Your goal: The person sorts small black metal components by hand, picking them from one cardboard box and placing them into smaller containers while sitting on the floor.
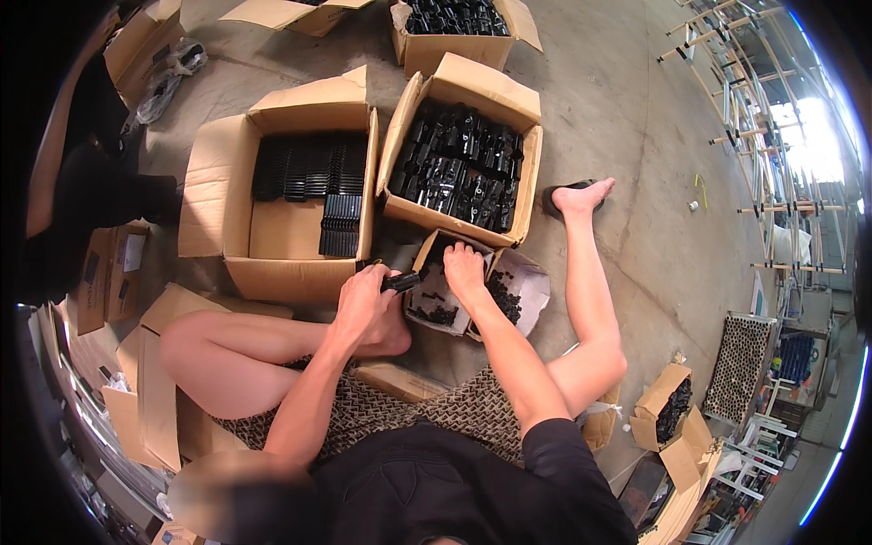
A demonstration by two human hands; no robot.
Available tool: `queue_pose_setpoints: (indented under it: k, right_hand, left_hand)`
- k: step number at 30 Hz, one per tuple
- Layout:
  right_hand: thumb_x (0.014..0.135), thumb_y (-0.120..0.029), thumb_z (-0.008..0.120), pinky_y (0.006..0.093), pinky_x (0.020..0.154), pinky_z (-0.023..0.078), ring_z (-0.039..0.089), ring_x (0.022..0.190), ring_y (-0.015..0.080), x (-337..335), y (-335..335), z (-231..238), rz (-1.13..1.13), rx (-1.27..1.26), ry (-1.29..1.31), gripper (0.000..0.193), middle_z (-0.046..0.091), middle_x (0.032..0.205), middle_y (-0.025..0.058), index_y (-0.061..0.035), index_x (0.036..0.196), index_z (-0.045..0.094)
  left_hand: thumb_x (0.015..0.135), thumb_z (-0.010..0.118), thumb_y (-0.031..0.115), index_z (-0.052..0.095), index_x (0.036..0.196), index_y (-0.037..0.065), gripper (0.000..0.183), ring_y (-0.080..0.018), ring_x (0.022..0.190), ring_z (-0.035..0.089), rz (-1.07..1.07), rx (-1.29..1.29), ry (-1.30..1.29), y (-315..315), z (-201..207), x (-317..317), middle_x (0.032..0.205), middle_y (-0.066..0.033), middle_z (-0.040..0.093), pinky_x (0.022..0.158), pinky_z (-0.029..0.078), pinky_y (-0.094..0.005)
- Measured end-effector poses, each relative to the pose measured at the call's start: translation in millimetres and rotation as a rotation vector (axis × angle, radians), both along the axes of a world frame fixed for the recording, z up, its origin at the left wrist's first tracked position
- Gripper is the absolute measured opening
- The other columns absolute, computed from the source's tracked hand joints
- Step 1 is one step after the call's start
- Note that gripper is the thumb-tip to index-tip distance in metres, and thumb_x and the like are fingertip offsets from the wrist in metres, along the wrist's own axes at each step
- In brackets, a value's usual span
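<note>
My left hand is closed around a short black plastic part, held just left of a small open carton. Over that carton, my right hand has its fingers bent down inside; the fingertips are hidden, so what they pinch cannot be made out. Small black pieces lie at the carton's near end. Against its right side stands a second small carton, also with small black pieces.
Beyond are a large box of stacked flat black parts and another box full of glossy black parts. My bare feet flank the small cartons. Another person's dark-clothed leg is at the left. Racks stand right.
</note>
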State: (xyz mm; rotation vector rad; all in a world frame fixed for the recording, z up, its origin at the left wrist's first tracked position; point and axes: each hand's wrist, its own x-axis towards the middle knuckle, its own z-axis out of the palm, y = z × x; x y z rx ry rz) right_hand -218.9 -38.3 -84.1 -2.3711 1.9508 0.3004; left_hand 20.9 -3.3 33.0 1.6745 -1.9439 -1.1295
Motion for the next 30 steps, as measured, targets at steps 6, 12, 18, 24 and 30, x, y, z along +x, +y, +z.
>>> queue_pose_setpoints:
  k: [6, 12, 18, 24, 30]
  right_hand:
    - [0.086, -0.012, 0.075, 0.0317, 0.070, 0.054, 0.068, 0.081, 0.0175, 5, 9, 45, -0.464, 0.179, -1.018, 0.021, 0.070, 0.087, 0.0077, 0.0021, 0.097, 0.065]
    - [0.092, -0.008, 0.069, 0.0288, 0.076, 0.053, 0.072, 0.084, 0.0156, 50, 21, 138, -0.328, -0.078, -1.418, 0.013, 0.071, 0.089, 0.0070, 0.0011, 0.101, 0.068]
    - [0.084, -0.010, 0.074, 0.0377, 0.090, 0.047, 0.064, 0.097, 0.0273, 54, 26, 127, 0.079, -0.308, -1.008, 0.014, 0.070, 0.096, 0.0092, -0.0048, 0.097, 0.072]
    - [0.086, -0.011, 0.074, 0.0378, 0.100, 0.047, 0.064, 0.113, 0.0286, 45, 25, 130, 0.011, -0.154, -1.230, 0.017, 0.070, 0.120, 0.0135, -0.0044, 0.101, 0.073]
    - [0.098, -0.015, 0.064, 0.0344, 0.094, 0.051, 0.065, 0.110, 0.0198, 15, 41, 101, -0.672, 0.345, -1.903, 0.036, 0.067, 0.123, 0.0093, -0.0034, 0.132, 0.058]
  left_hand:
    - [0.081, 0.070, 0.006, 0.060, 0.119, 0.003, 0.039, -0.0405, 0.100, 0.062, -0.009, -0.110, 0.079, -2, 2, -2, 0.109, -0.0192, 0.062, 0.086, 0.051, -0.0474]
    - [0.080, 0.072, 0.005, 0.060, 0.122, 0.003, 0.044, -0.0381, 0.104, 0.063, -0.040, -0.226, 0.120, -6, 10, -7, 0.114, -0.0185, 0.064, 0.088, 0.052, -0.0443]
    - [0.078, 0.073, 0.001, 0.059, 0.123, 0.003, 0.047, -0.0350, 0.106, 0.066, 0.038, -0.208, 0.270, -4, 17, -6, 0.114, -0.0180, 0.067, 0.089, 0.054, -0.0406]
    - [0.080, 0.070, -0.003, 0.062, 0.122, 0.003, 0.043, -0.0342, 0.103, 0.067, 0.032, -0.252, 0.344, -4, 25, -4, 0.111, -0.0171, 0.069, 0.087, 0.055, -0.0393]
    - [0.082, 0.067, -0.005, 0.069, 0.110, 0.001, 0.029, -0.0327, 0.096, 0.070, 0.077, -0.335, 0.460, -10, 23, -7, 0.104, -0.0164, 0.071, 0.083, 0.056, -0.0364]
